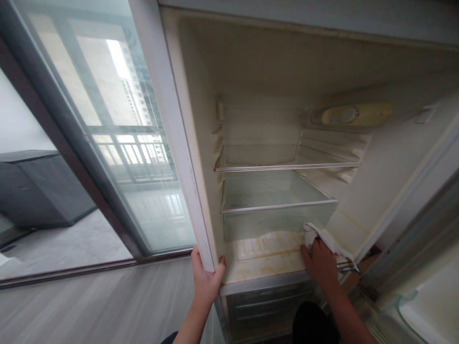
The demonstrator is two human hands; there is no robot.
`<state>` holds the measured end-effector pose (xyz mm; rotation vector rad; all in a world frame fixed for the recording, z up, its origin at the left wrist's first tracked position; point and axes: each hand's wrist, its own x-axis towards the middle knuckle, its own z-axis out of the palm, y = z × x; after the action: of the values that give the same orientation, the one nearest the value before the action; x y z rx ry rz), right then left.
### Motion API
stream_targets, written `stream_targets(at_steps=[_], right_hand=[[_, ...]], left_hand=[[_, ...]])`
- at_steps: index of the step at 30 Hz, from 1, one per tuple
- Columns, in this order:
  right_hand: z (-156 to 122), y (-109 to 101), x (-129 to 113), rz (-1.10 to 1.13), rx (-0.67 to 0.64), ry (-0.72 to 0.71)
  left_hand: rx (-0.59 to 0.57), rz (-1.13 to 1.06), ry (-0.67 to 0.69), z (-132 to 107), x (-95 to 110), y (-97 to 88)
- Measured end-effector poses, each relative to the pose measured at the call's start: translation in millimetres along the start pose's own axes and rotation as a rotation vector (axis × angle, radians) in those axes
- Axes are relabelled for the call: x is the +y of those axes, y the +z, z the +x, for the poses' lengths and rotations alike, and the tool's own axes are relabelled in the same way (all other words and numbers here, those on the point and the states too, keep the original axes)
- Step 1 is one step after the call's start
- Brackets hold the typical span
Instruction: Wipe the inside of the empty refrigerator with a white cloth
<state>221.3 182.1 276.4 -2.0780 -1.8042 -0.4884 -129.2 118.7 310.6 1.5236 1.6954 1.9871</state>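
Observation:
An open, empty fridge point(201, 143) fills the view, its yellowed inside stained near the floor. My left hand point(206, 279) is closed around the bottom of the fridge's left side wall. My right hand point(321, 265) presses a white cloth point(324, 239) against the stained fridge floor point(258, 267), in front of the clear crisper drawer point(272, 215). Two glass shelves point(283, 167) sit above the drawer.
A yellowed thermostat housing point(355, 114) is at the upper right inside. The fridge door point(426, 306) stands open at the right. Freezer drawers point(265, 301) lie below. A glass sliding door point(118, 157) with a balcony behind it is at the left, above grey wood flooring point(100, 306).

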Motion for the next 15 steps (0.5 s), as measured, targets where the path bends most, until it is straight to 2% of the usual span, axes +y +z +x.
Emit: stream_targets(at_steps=[10,15], right_hand=[[0,2,1,0.004,0.037,-0.011],[7,-6,-1,0.013,0.079,-0.136]], left_hand=[[0.005,0.009,-0.027,-2,-4,0.1],[-0.008,-0.007,-0.034,-1,-3,0.6]])
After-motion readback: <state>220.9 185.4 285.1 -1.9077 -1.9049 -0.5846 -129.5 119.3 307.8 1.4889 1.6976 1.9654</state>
